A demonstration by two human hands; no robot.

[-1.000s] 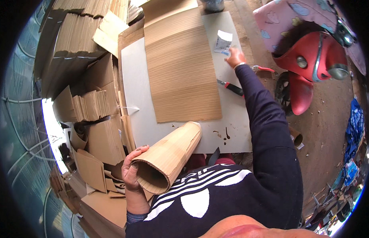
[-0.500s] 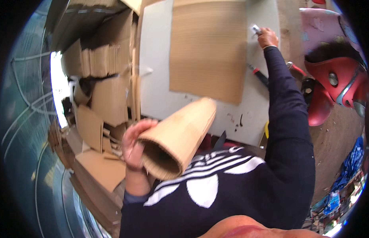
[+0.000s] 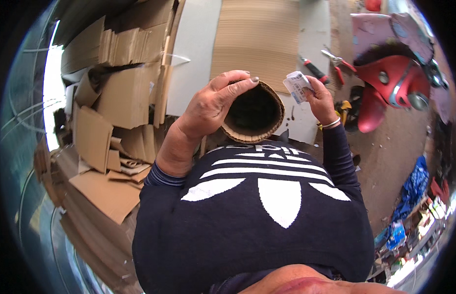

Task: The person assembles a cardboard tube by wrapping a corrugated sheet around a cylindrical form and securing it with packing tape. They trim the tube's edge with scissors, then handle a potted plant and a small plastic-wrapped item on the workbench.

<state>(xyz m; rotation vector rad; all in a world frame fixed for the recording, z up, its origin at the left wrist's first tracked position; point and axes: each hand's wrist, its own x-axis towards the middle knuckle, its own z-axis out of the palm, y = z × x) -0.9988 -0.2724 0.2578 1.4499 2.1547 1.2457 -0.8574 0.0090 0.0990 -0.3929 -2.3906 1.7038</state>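
Observation:
My left hand (image 3: 208, 100) grips the rim of a rolled corrugated cardboard tube (image 3: 252, 136), thumb and fingers over its edge. The tube stands with its round mouth facing up at me, dark inside, close in front of my chest. In my right hand (image 3: 320, 100), just right of the tube, a small white printed label (image 3: 297, 84) is pinched between thumb and fingers. The label looks folded or layered and does not touch the tube. Beyond both hands lies a flat corrugated cardboard sheet (image 3: 255, 39) on a pale tabletop (image 3: 191, 63).
Right of the sheet lie a black-and-red utility knife (image 3: 313, 70) and red-handled pruning shears (image 3: 338, 63). A red ride-on seat (image 3: 389, 83) stands further right. Stacked cardboard pieces (image 3: 122, 98) fill the left side. A blue plastic bag (image 3: 413, 183) lies at the lower right.
My right hand has come back from the far right of the table with the label. The tube has swung from tilted to mouth-up and moved right, and my left hand now holds its rim.

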